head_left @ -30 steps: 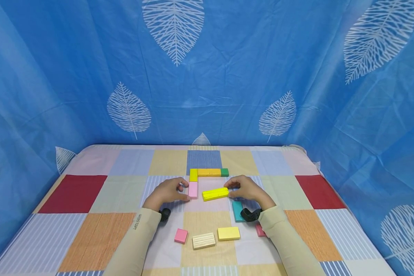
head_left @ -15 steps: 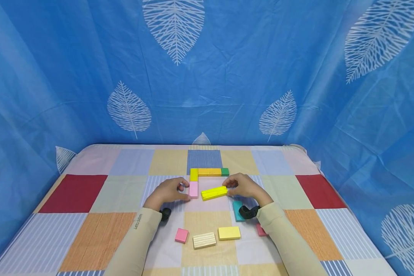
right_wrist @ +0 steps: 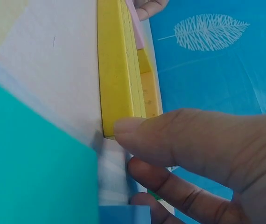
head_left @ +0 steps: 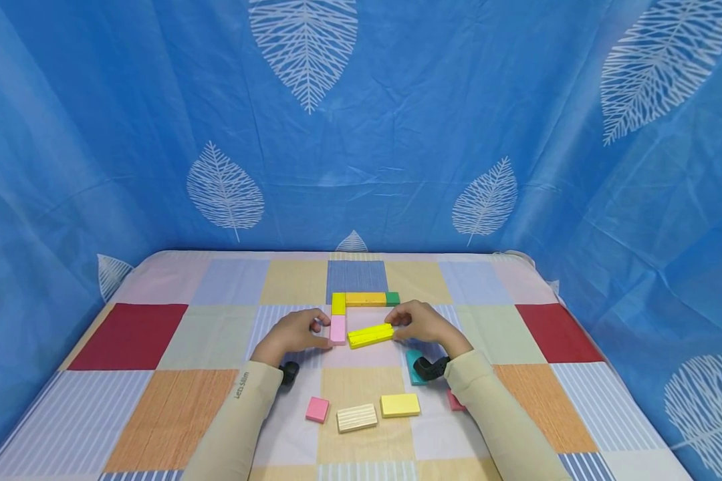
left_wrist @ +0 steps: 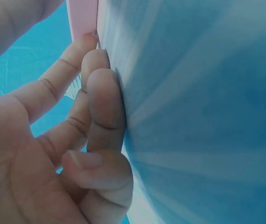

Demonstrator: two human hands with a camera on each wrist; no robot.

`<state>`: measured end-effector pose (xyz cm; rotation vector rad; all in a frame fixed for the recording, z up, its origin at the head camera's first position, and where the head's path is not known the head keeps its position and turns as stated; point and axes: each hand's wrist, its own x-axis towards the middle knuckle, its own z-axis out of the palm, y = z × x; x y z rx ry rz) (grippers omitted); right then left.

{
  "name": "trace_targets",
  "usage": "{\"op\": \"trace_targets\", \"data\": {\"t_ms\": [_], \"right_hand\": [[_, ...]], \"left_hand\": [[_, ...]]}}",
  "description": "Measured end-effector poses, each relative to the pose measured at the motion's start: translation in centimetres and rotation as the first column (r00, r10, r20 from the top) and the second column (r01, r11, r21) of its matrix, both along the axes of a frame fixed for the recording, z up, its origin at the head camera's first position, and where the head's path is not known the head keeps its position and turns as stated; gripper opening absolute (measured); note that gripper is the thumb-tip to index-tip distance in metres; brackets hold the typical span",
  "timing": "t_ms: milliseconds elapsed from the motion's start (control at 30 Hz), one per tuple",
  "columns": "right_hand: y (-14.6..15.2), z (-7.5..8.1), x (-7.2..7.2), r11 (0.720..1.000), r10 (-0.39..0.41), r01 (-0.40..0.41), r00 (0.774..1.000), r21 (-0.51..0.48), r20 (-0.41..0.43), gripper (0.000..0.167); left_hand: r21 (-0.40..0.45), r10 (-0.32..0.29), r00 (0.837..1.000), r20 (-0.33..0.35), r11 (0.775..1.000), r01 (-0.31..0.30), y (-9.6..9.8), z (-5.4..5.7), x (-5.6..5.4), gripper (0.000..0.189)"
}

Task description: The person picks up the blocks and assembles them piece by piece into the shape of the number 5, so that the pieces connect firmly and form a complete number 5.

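My right hand (head_left: 424,322) pinches the right end of a long yellow block (head_left: 370,335) with lines along its length. In the right wrist view the thumb (right_wrist: 142,135) presses on that end. My left hand (head_left: 293,332) is at the left side of a pink block (head_left: 337,330), fingertips against its edge. In the left wrist view one fingertip meets the pink block (left_wrist: 82,18) while the other fingers curl loosely below. Ahead of the pink block lies a short yellow block (head_left: 338,303), then an orange block (head_left: 366,299) and a green block (head_left: 392,298), forming a corner.
Nearer me lie a small pink block (head_left: 317,409), a striped wooden block (head_left: 357,418) and a pale yellow block (head_left: 400,405). A teal block (head_left: 415,371) and a red block (head_left: 455,401) are partly hidden by the right arm. Blue curtains (head_left: 361,133) surround the patchwork-covered table (head_left: 216,337).
My right hand has slid the long yellow block a little left, closer to the pink block. The left hand has stayed in place.
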<state>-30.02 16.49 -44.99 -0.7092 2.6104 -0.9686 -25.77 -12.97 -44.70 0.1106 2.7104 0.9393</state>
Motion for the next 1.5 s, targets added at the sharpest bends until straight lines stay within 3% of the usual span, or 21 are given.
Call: {"op": "trace_targets", "data": {"t_ms": [900,1500], "right_hand": [[-0.64,0.11,-0.01,0.999,-0.041,0.041,0.999,-0.002,0.019,0.022],[-0.63,0.20,0.13,1.000,-0.017,0.017,1.000,-0.005,0.002,0.020]], "left_hand": [[-0.005,0.014,1.000,0.004,1.000,-0.014,0.10,0.02,-0.12,0.040],[0.001,0.010,1.000,0.004,1.000,-0.010,0.02,0.01,-0.16,0.040]]}}
